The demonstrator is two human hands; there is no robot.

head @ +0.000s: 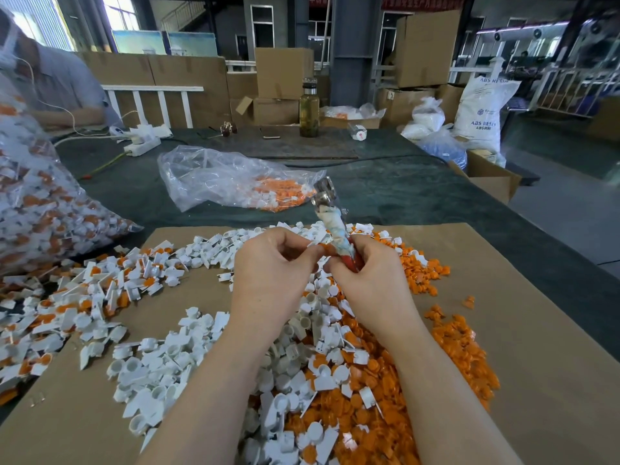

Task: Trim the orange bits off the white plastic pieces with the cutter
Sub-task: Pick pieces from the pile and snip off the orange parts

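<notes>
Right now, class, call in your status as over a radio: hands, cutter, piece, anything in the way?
Right hand gripping cutter, head up. Left hand pinching orange bit beside it. Nothing blocking.

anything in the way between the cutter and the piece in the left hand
Nothing visible. The right hand grips the cutter, metal head pointing up and away, while the left hand pinches an orange piece right against its wrapped handle.

Centre of frame: the right hand [372, 273] grips the cutter [333, 223], metal head tilted toward upper centre; the left hand [271, 266] pinches an orange bit [323, 247] beside it. Lower frame: white plastic pieces [161, 370] and orange offcuts [369, 414] heaped on brown paper [536, 330] covering the counter [402, 189].
</notes>
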